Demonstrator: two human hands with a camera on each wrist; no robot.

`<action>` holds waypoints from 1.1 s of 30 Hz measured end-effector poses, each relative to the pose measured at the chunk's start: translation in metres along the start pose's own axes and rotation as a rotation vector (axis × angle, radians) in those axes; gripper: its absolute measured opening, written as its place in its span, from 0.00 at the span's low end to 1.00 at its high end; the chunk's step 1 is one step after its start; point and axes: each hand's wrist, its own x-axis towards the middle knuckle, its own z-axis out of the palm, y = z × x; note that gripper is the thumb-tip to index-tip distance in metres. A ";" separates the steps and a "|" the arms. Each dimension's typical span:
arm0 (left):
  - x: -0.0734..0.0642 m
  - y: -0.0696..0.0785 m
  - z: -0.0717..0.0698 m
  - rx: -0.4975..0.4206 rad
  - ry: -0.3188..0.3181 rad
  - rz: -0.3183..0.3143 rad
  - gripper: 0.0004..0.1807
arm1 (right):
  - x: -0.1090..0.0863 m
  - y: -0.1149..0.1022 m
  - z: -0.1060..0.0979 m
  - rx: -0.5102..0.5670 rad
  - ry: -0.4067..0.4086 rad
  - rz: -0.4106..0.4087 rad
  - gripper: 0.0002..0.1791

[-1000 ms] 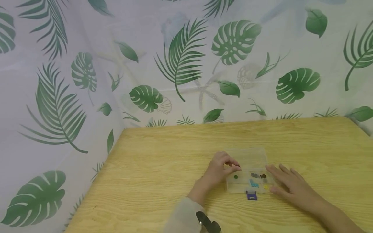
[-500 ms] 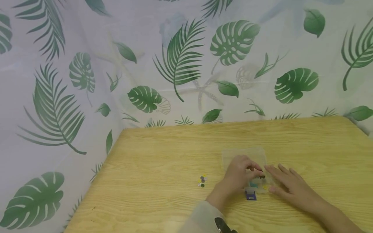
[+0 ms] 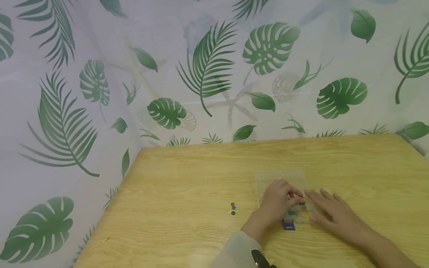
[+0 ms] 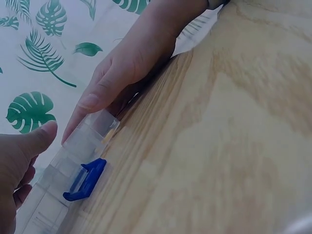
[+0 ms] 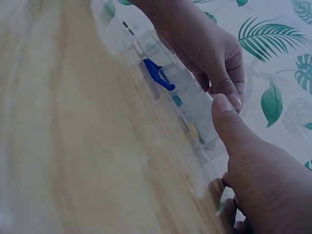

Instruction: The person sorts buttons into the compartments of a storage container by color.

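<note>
A clear plastic compartment box (image 3: 295, 219) lies on the table with its lid (image 3: 279, 175) folded back. My left hand (image 3: 276, 199) is over its right-hand compartments, thumb and forefinger pinching a small dark button that is mostly hidden by the fingertips. Brown buttons (image 3: 302, 204) show just under those fingertips. Teal pieces (image 3: 292, 212) and yellow buttons (image 3: 305, 214) lie in nearby compartments. With fingers extended, my right hand (image 3: 338, 214) rests against the box's right side. The blue latch (image 4: 87, 180) hangs down at the front of the box.
Left of the box, several loose buttons (image 3: 233, 207) in yellow, grey, white and green lie in a small cluster on the wooden table (image 3: 184, 186). A leaf-patterned curtain (image 3: 214, 74) stands along the table's back and left sides.
My left hand has moved right, from the box's left compartment to above the brown buttons, exposing the loose cluster. Over the last half second it barely shifts. My right hand stays in place.
</note>
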 end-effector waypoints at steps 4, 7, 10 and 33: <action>0.000 0.001 -0.001 0.007 0.003 -0.017 0.10 | -0.001 0.001 0.000 -0.007 0.007 -0.001 0.36; 0.000 0.003 -0.004 -0.018 -0.012 -0.055 0.10 | -0.001 0.001 0.000 -0.009 0.009 -0.001 0.36; -0.002 0.003 -0.007 -0.046 -0.025 -0.086 0.11 | 0.000 0.000 0.000 -0.010 0.008 -0.004 0.36; -0.040 -0.058 -0.034 -0.413 0.067 -0.163 0.08 | 0.001 -0.003 0.000 0.014 -0.026 0.017 0.36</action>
